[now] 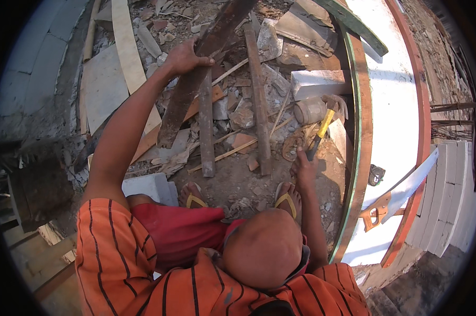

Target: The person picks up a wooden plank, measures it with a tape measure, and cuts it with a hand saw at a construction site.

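Note:
My left hand [187, 59] grips the edge of a long, dark, weathered wooden board [188, 97], thumb over its face. The board slants from the upper middle down toward the lower left. On the right, my right hand [304, 167] is closed around the dark grip of a hammer [325, 125] with a yellow section on its handle. The hammer's head lies in shadow close to a roundish block and is hard to make out. Between my hands, two narrow wooden strips, a left one [206, 131] and a right one [258, 100], lie over the rubble.
Broken stone and wood scraps [243, 116] cover the ground before my sandalled feet. At the right stands a white panel [393, 105] with wooden edges, bearing a handsaw [406, 187] and a tape measure [376, 175]. Grey blocks [446, 195] are stacked beyond it. A pale plank [127, 50] lies left.

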The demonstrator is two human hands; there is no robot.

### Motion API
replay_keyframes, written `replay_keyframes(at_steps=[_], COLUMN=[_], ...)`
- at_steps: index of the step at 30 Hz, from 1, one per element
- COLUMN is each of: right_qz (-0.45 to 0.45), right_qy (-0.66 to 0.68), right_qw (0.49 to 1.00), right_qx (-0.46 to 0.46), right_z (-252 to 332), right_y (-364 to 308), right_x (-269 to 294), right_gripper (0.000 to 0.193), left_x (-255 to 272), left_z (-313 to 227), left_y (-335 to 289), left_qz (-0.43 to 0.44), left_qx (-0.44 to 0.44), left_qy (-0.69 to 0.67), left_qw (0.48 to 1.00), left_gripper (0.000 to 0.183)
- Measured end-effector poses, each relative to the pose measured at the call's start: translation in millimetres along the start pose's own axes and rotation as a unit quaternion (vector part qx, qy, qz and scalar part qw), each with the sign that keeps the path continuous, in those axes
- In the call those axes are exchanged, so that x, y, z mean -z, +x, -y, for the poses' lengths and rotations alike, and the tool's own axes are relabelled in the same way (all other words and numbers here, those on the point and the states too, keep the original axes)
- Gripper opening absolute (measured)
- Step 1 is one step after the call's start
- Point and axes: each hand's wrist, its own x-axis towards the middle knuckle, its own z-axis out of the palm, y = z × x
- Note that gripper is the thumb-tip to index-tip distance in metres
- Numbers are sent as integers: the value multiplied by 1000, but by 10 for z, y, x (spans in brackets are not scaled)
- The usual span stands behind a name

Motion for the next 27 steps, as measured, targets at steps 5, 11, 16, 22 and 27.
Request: replay_keyframes(at_steps=[5, 11, 16, 22, 27], right_qz=[-26, -1, 4, -11, 1], right_qy=[-15, -1, 5, 8, 0], right_qw=[999, 1000, 1000, 1000, 1000], right_qx=[-21, -23, -12, -3, -17], right_z=[-62, -115, 135, 204, 80], right_y=[-58, -98, -197, -215, -256], right_x=[0, 16, -63, 43, 14], right_gripper=[27, 20, 21, 19, 25], left_x=[276, 439, 27, -392, -693], left_z=[568, 976, 1476, 1024, 506], left_y=[99, -8, -72, -224, -410], left_qz=[-100, -130, -148, -105, 70], left_qx=[75, 237, 357, 71, -63], left_qy=[-177, -279, -386, 96, 276], left_qw=[976, 921, 838, 987, 957], left_gripper=[79, 76, 72, 92, 88])
